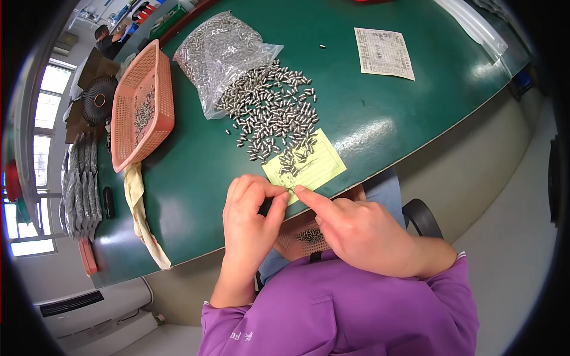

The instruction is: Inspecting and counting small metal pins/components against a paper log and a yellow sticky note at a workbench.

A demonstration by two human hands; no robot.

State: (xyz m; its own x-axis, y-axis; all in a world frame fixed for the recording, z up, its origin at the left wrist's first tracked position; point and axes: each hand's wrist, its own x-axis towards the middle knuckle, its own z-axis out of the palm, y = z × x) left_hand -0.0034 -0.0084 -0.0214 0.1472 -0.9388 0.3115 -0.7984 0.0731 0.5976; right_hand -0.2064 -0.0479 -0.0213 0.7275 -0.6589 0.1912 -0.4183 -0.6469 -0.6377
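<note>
At the table's near edge, my left hand (pixel 248 216) is closed in a pinch, thumb and index tips together over the lower corner of a yellow paper slip (pixel 323 164). Whatever lies between those tips is too small to make out. My right hand (pixel 365 234) holds nothing visible; its index finger stretches toward the same corner, close to the left fingertips, with the other fingers curled. Small silver metal pins (pixel 279 113) lie loose in a heap beyond the hands, several of them on the slip. They spread from the mouth of a clear plastic bag (pixel 222 50) full of them.
A pink mesh basket (pixel 160 113) with some pins stands at the left, near a pale cloth strip (pixel 138 202) and a black fan (pixel 98 99). Another pink basket (pixel 287 244) with pins sits below the table edge. A printed sheet (pixel 384 53) lies far right. Another person (pixel 110 43) works far left.
</note>
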